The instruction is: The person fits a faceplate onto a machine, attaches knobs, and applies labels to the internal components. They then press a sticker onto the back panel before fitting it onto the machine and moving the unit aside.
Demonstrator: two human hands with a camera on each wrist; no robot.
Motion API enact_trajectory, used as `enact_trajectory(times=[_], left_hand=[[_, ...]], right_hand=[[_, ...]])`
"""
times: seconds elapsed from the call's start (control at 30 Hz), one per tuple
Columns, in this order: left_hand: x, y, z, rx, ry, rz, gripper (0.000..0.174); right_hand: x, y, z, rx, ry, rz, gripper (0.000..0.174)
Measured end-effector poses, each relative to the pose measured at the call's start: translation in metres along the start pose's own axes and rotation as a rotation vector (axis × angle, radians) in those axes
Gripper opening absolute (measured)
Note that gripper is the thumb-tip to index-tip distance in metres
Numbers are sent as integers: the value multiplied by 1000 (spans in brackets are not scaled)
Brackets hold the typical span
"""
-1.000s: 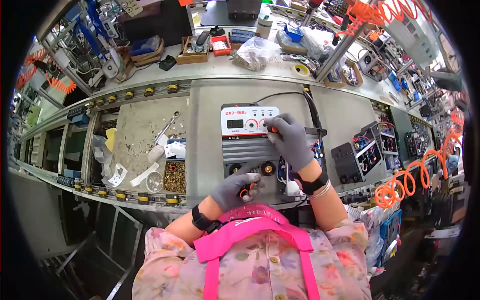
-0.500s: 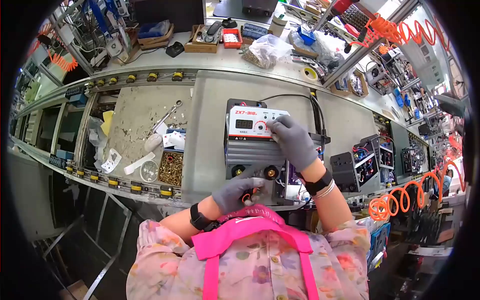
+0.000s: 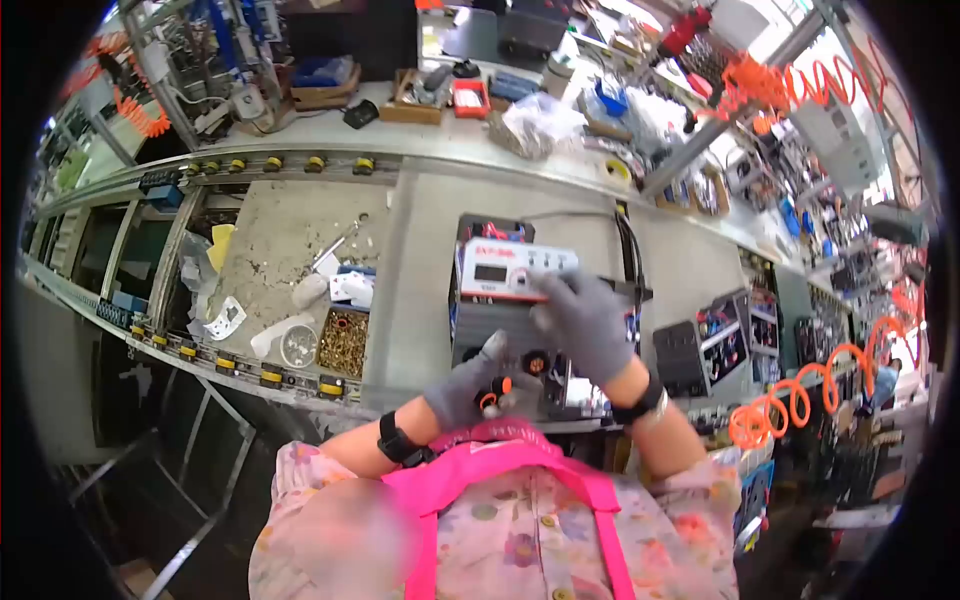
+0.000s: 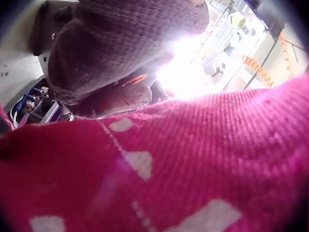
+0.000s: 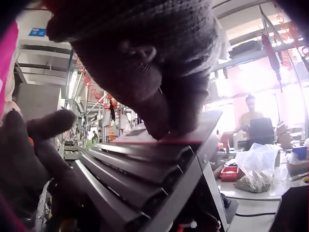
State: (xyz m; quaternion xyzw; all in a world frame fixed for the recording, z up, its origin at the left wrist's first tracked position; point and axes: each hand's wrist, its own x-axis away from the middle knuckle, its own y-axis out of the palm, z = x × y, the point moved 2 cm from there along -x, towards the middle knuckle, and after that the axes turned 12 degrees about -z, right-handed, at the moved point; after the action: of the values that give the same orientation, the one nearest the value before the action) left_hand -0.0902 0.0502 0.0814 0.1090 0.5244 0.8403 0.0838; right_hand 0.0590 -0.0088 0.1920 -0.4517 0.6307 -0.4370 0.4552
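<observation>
A boxy device with a white front panel [image 3: 497,272] and grey louvres [image 5: 130,169] lies on the bench, panel up. Over the panel's right lower part is the gloved right hand [image 3: 588,325], fingers bent downward; in the right wrist view its fingertips reach the panel's edge, and whether they hold anything is hidden. Below the louvres, near the person's body, the gloved left hand [image 3: 467,388] has curled fingers around small black-and-orange parts [image 3: 492,394]. An orange ring [image 4: 135,79] shows between its fingers in the left wrist view.
A box of brass parts [image 3: 343,342], a round clear dish [image 3: 299,345] and a wrench lie to the left. Another opened device [image 3: 684,358] stands to the right. Behind are a red bin [image 3: 469,98] and a plastic bag [image 3: 540,117]. Orange coiled hoses hang at the right.
The right hand has moved down from the panel's knob area toward the louvres. The left hand still holds the small parts, its thumb now raised. The head view has shifted slightly.
</observation>
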Motion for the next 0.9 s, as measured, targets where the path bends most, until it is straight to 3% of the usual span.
enact_trajectory(times=[0.03,0.07,0.1,0.17,0.23,0.33,0.43,0.57,0.67,0.77,0.9], left_hand=[[-3,3,1,90,18,96,70],[-8,9,-1,176,42,193,71],[-8,12,-2,259,71,292,72],[-1,4,-1,120,-69,354,70],[3,14,7,123,-53,354,66],[0,-13,-6,-20,-40,125,68],[2,27,5,80,18,337,72],[1,-2,-3,-30,-65,129,76],[-3,-2,-3,-25,-5,105,75],[-1,14,4,-26,54,165,73],[-6,-3,-6,-24,32,112,72]], right_hand=[[8,7,-2,-56,-51,-146,36],[9,10,-10,-325,-300,-236,34],[14,14,-22,-535,-294,-422,33],[28,26,-40,-219,-235,-610,35],[37,32,-41,-172,-260,-526,30],[41,35,-32,-309,-265,-485,28],[36,27,-30,-418,-226,-563,30],[34,19,-26,-457,-230,-626,32],[35,12,-19,-632,-217,-380,34],[25,-3,-9,-573,-242,-105,31],[15,-16,0,-502,-90,-80,26]])
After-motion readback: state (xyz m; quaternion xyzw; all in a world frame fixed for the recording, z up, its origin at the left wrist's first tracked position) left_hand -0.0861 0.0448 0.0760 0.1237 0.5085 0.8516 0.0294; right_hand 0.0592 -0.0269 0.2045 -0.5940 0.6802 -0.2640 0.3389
